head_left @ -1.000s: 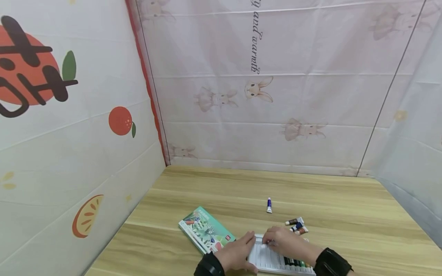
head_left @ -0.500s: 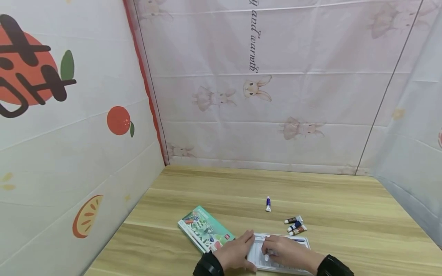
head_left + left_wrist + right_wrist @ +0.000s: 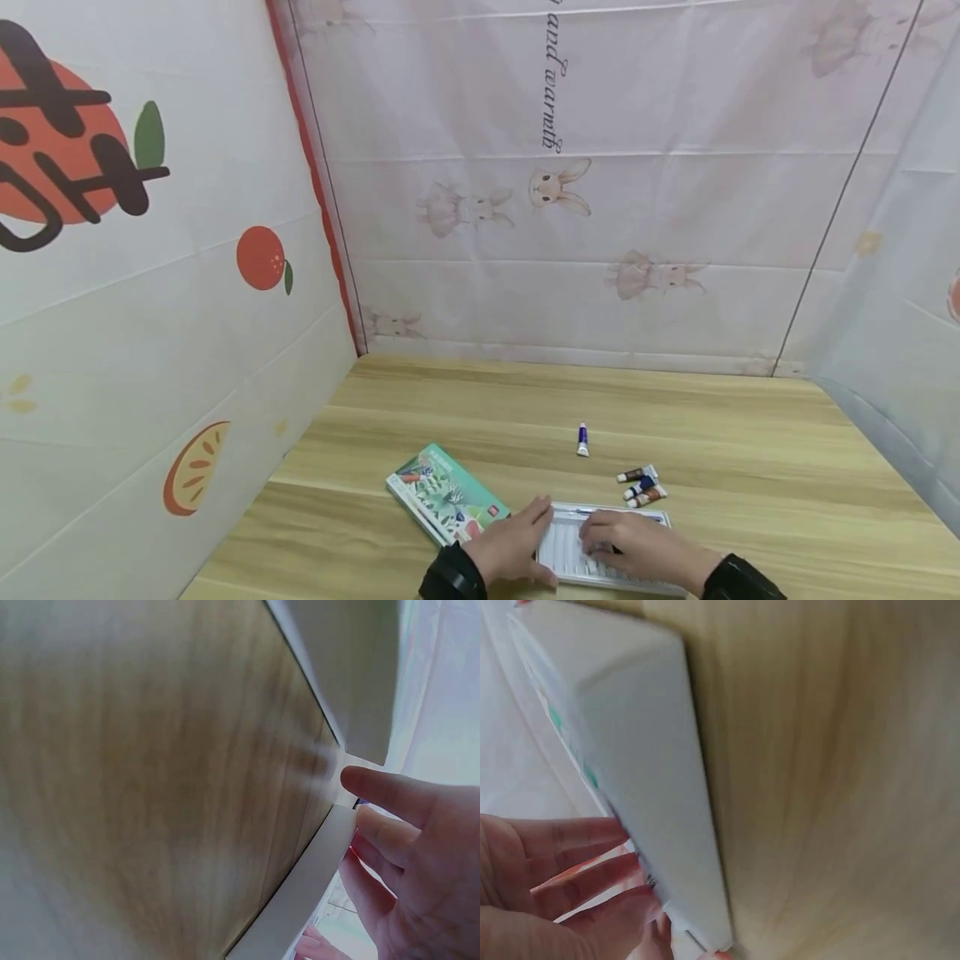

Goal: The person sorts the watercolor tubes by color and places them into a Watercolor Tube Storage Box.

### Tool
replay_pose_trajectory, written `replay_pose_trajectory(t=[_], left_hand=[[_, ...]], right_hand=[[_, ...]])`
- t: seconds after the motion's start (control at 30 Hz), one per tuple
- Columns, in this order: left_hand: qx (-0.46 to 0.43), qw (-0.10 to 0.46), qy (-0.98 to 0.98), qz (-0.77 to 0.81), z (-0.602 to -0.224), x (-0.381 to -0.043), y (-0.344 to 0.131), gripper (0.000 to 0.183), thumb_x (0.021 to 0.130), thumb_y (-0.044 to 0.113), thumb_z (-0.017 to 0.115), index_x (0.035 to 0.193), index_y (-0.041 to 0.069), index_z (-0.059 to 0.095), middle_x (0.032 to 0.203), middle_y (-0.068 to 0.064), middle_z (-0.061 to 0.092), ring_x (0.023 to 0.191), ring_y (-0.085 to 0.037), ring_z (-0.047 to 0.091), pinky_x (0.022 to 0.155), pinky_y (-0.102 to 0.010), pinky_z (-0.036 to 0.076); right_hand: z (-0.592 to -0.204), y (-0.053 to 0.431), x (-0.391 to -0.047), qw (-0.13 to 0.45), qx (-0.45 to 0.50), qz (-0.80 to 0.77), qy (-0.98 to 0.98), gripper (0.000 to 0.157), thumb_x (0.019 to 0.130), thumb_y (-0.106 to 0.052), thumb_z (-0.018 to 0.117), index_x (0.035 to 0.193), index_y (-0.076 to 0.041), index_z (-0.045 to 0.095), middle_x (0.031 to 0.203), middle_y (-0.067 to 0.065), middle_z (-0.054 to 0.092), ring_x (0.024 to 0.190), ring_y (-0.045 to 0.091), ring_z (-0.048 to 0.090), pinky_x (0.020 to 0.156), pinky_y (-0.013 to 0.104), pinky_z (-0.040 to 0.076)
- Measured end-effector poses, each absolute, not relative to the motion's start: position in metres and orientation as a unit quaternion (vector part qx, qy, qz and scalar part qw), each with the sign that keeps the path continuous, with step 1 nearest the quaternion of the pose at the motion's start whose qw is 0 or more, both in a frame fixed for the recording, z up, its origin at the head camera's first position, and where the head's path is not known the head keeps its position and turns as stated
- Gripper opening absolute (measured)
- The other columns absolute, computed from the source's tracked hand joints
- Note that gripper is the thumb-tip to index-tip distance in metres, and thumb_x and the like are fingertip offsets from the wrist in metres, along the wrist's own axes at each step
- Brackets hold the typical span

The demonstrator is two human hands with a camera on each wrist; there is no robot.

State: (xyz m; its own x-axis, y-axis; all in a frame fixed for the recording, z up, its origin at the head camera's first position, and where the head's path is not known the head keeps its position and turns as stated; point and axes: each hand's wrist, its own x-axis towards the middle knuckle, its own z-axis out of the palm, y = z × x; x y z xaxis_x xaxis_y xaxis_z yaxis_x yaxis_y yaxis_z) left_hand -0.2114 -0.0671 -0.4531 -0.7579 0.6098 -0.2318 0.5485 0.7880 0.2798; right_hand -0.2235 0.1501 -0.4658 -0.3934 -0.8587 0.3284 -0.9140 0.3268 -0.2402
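Note:
A white ribbed tray (image 3: 558,546) of paint tubes lies at the near edge of the table in the head view. My left hand (image 3: 512,542) rests against its left end, fingers fairly straight, thumb near the close corner. My right hand (image 3: 626,542) bends over the middle of the tray, thumb and fingers pinching a small paint tube that is mostly hidden. In the right wrist view the fingertips (image 3: 634,859) of this hand are at the tray's rim, a white bit beside the thumb. The left wrist view has the left hand (image 3: 420,847) at the tray's white side wall.
Three loose paint tubes (image 3: 641,486) lie together beyond the tray's right part. A purple-blue tube (image 3: 582,439) stands out alone farther back. Left of the tray lies a green illustrated box (image 3: 448,496), close to the left hand. Printed fabric walls surround the wooden table (image 3: 465,400).
My right hand has shifted from the tray's far side toward its near side, then slightly right, covering the dark tubes seen a second ago. My left hand stays at the tray's left end.

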Motion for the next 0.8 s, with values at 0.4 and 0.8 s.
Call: replay_pose_trajectory(t=[0.4,0.8], left_hand=[[0.319,0.144,0.932,0.096,-0.453,-0.214,-0.069,0.087,0.062,0.06,0.047,0.129,0.009,0.027,0.134,-0.003,0.015,0.119,-0.013,0.015,0.09,-0.026,0.027],[0.322,0.155,0.927,0.11,-0.456,-0.212,-0.068,0.087,0.061,0.06,0.047,0.129,0.009,0.026,0.134,-0.002,0.014,0.12,-0.012,0.014,0.09,-0.027,0.027]], right_hand=[[-0.455,0.161,-0.233,0.101,0.486,0.175,-0.85,0.017,0.071,-0.01,0.062,0.087,-0.015,0.06,0.091,-0.005,0.053,0.082,0.007,0.05,0.066,0.019,0.043],[-0.47,0.224,-0.267,0.147,0.409,0.127,-0.891,0.015,0.062,-0.005,0.068,0.07,-0.015,0.061,0.069,-0.01,0.049,0.062,0.003,0.048,0.049,0.018,0.041]])
